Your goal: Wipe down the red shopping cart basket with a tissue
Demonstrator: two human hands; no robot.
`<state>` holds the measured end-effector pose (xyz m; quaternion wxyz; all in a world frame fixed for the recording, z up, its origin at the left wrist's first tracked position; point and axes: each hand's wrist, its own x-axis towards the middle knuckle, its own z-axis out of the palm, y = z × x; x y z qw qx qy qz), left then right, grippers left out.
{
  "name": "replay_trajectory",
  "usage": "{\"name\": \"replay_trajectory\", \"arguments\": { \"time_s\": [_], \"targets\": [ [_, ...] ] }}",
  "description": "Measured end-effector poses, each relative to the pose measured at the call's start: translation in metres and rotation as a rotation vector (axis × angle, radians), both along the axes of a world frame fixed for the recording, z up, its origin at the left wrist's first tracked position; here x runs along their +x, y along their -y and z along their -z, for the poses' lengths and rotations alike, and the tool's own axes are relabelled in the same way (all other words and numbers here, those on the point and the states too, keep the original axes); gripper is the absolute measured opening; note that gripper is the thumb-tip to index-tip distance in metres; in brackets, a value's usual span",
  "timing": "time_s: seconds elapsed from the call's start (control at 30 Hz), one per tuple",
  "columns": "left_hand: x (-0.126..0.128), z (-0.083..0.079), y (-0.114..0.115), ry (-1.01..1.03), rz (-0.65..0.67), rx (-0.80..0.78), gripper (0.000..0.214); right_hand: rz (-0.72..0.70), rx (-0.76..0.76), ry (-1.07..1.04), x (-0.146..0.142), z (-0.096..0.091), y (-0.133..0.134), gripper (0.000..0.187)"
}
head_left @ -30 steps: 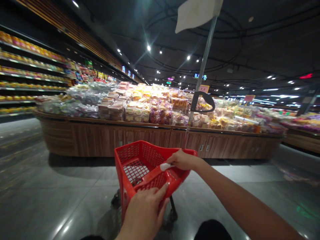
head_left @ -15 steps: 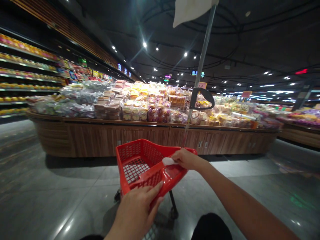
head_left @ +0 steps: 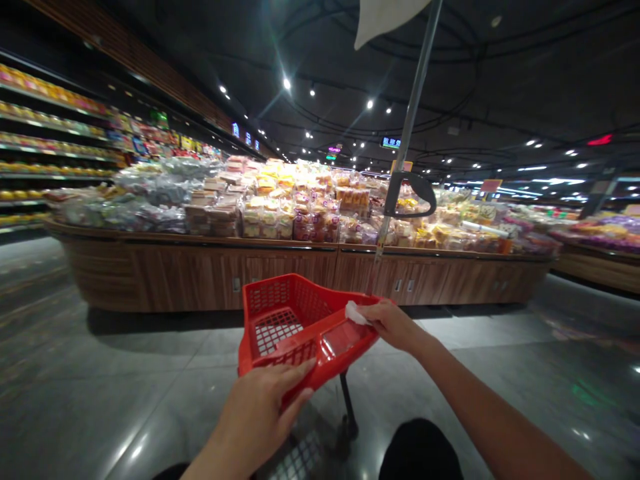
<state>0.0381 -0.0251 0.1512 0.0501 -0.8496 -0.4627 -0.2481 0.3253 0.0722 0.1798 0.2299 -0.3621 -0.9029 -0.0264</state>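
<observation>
Lower centre: left hand (head_left: 260, 413), fingers flat, loosely together, on near rim of red basket cart (head_left: 280, 297); right hand (head_left: 395, 325) pinches white wipe (head_left: 355, 312) at right rim. Risk: lopsided push could tip cart.

no writing can be read here. above the far left of the desk (head_left: 200, 267), blue lit signs (head_left: 235, 128) are too small to make out. over its middle hang a blue screen (head_left: 391, 142) and a pink lit sign (head_left: 333, 150), both blurred. a price card (head_left: 491, 185) above its right end and a red lit sign (head_left: 599, 140) beyond it are smeared. labels on the packets (head_left: 270, 220) atop the desk are too fine. in front of the desk, the white flag (head_left: 385, 20) on the red basket (head_left: 300, 320) and the white wad (head_left: 356, 312) in the right grip (head_left: 395, 325) show no legible print.
</observation>
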Motion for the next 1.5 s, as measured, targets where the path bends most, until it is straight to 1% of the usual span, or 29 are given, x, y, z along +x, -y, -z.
{"name": "replay_trajectory", "arguments": {
  "time_s": [0.1,0.17,0.23,0.3,0.37,0.43,0.5,0.57,0.67,0.77,0.87,0.93,1.0,1.03,1.07,1.1,1.17,1.23,1.27,1.3,1.37,1.43,1.5],
  "targets": [
    [-0.003,0.001,-0.001,-0.004,0.003,0.019,0.036,0.007,0.109,-0.075,-0.003,0.019,0.026,0.049],
    [-0.005,0.001,-0.001,-0.007,0.002,0.024,0.037,0.002,0.164,-0.098,-0.006,0.031,0.042,0.049],
    [-0.007,0.001,-0.001,-0.008,0.01,0.033,0.036,0.021,0.225,-0.131,-0.007,0.04,0.053,0.045],
    [-0.008,0.001,-0.001,-0.007,0.014,0.038,0.036,0.098,0.297,-0.205,-0.005,0.047,0.054,0.035],
    [-0.009,0.002,-0.002,-0.008,0.008,0.032,0.035,0.2,0.356,-0.305,0.0,0.052,0.048,0.025],
    [-0.01,0.002,-0.004,-0.005,0.0,0.017,0.035,0.287,0.383,-0.402,0.004,0.057,0.04,0.021],
    [-0.011,0.003,-0.006,0.003,0.005,0.006,0.036,0.324,0.356,-0.49,0.005,0.061,0.034,0.019],
    [-0.014,0.002,-0.007,0.004,0.015,-0.002,0.036,0.337,0.273,-0.587,0.003,0.063,0.031,0.019],
    [-0.018,-0.002,-0.007,-0.019,-0.001,-0.026,0.037,0.332,0.157,-0.696,-0.006,0.063,0.034,0.024],
    [-0.013,-0.006,-0.003,-0.059,-0.058,-0.001,0.035,0.289,0.163,-0.721,-0.023,0.065,0.044,0.028],
    [0.008,-0.006,0.001,-0.069,-0.144,0.116,0.035,0.193,0.208,-0.692,-0.044,0.073,0.057,0.039],
    [0.028,-0.003,0.002,-0.053,-0.178,0.185,0.042,0.104,0.237,-0.666,-0.052,0.079,0.062,0.047],
    [0.046,0.001,0.0,-0.07,-0.222,0.213,0.046,0.031,0.266,-0.639,-0.05,0.085,0.062,0.051],
    [0.052,0.003,-0.001,-0.088,-0.261,0.215,0.048,0.027,0.28,-0.634,-0.045,0.087,0.059,0.051],
    [0.057,0.004,-0.003,-0.105,-0.304,0.213,0.048,0.053,0.294,-0.641,-0.039,0.088,0.055,0.05],
    [0.06,0.005,-0.004,-0.122,-0.34,0.209,0.048,0.108,0.301,-0.658,-0.032,0.088,0.051,0.049],
    [0.061,0.006,-0.006,-0.148,-0.385,0.201,0.047,0.28,0.286,-0.717,-0.019,0.088,0.043,0.044],
    [0.058,0.006,-0.007,-0.17,-0.381,0.203,0.046,0.431,0.222,-0.758,-0.013,0.085,0.039,0.041],
    [0.057,0.006,-0.008,-0.18,-0.375,0.206,0.047,0.462,0.178,-0.755,-0.015,0.083,0.04,0.04],
    [0.055,0.006,-0.009,-0.187,-0.37,0.209,0.047,0.465,0.135,-0.737,-0.018,0.08,0.041,0.041],
    [0.051,0.006,-0.011,-0.193,-0.369,0.211,0.048,0.422,0.066,-0.66,-0.026,0.071,0.046,0.043],
    [0.046,0.006,-0.014,-0.184,-0.381,0.205,0.048,0.397,0.013,-0.556,-0.029,0.059,0.048,0.042],
    [0.042,0.005,-0.017,-0.171,-0.379,0.195,0.048,0.453,-0.026,-0.442,-0.024,0.043,0.044,0.035]
  ]
}}
